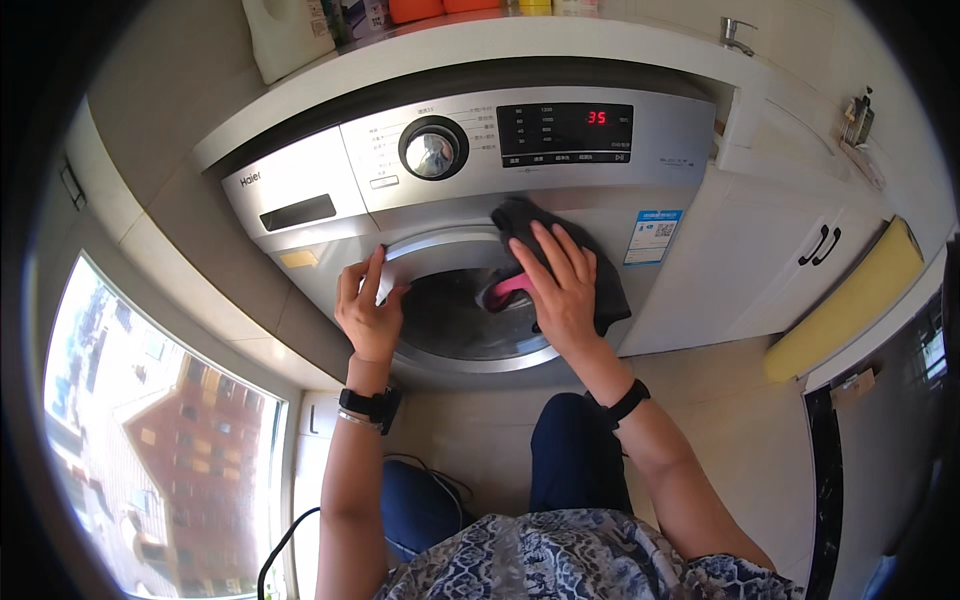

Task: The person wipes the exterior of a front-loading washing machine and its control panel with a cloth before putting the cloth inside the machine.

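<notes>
A front-loading washing machine (410, 205) stands in front of me, its round door (460, 350) closed. My left hand (371, 310) rests at the left side of the door's silver rim, index finger and thumb apart, other fingers bent. It carries nothing. Against the upper right of the door, my right hand (562, 290) presses a dark grey cloth (598, 283) with its fingers laid over it. Part of the cloth hangs right of the hand, and a pink piece (512, 285) shows beside the palm. Whether the pink piece belongs to the cloth cannot be made out.
Above the machine runs a white countertop (560, 35) with a white jug (290, 40) and other containers. A tap (737, 35) is at the back right. White cabinet doors (765, 260) and a yellow panel (850, 300) stand to the right. A bright window (160, 430) is at the left.
</notes>
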### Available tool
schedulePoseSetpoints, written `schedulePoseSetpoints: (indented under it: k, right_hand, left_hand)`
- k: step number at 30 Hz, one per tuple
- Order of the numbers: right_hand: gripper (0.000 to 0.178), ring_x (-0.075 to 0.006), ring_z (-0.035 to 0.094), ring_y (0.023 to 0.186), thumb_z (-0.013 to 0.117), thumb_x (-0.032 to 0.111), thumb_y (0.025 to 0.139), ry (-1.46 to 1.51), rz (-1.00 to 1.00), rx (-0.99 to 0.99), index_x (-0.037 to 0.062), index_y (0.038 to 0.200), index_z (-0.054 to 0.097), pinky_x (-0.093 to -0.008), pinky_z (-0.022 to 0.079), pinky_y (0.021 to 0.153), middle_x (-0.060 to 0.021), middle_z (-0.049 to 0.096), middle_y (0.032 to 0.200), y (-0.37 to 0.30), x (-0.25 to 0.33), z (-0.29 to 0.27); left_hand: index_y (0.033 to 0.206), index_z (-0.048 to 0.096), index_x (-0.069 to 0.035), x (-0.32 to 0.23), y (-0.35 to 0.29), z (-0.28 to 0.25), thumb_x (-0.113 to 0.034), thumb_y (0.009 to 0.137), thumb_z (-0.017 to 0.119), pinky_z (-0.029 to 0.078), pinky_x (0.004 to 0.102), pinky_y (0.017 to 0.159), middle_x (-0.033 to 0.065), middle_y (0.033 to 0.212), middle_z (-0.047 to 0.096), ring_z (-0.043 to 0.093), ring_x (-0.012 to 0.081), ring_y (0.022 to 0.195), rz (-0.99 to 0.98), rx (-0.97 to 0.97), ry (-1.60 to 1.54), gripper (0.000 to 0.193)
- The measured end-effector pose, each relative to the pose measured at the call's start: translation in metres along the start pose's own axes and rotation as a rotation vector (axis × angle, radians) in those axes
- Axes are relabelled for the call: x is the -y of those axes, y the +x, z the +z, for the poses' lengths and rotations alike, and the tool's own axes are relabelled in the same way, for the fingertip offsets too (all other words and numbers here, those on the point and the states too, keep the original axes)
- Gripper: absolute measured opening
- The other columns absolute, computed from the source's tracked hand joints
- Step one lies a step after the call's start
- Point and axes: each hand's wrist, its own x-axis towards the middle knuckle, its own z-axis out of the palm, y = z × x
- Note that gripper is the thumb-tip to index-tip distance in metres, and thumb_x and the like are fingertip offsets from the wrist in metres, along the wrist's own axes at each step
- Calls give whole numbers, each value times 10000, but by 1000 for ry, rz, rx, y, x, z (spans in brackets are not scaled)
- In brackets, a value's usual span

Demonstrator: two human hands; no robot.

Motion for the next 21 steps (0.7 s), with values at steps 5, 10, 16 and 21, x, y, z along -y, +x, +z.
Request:
schedulePoseSetpoints:
  k: [5,10,16,21]
  right_hand:
    - [501,-206,468,1239,549,31,814,22,-131,-15,237,1266,613,-403,327,967,-7,502,1384,31,24,22]
    - [508,-251,496,1214,623,54,766,-5,45,-78,211,1249,626,-413,359,943,-53,511,1371,-13,-12,4]
    - [581,-350,480,1215,601,-108,718,131,379,-163,81,1268,596,-413,388,1004,-160,494,1359,-140,-69,7]
    - [551,-328,516,1148,609,-114,701,131,466,-271,87,1213,644,-402,401,989,-142,523,1322,-130,-56,9]
  left_hand:
    - [1165,672,-125,6,-6,6,-41,537,815,508,361,711,66,895,616,614,249,798,-22,1,-19,649]
    - [1167,674,-118,6,-6,3,-58,553,816,509,349,697,71,893,617,614,245,791,12,-10,-8,634]
    - [1154,683,-112,5,-4,7,-56,531,822,505,336,673,61,867,609,606,225,762,16,-34,-19,640]
    - [1154,684,-114,6,-6,8,-50,509,829,501,335,659,53,855,603,596,217,744,8,-12,14,665]
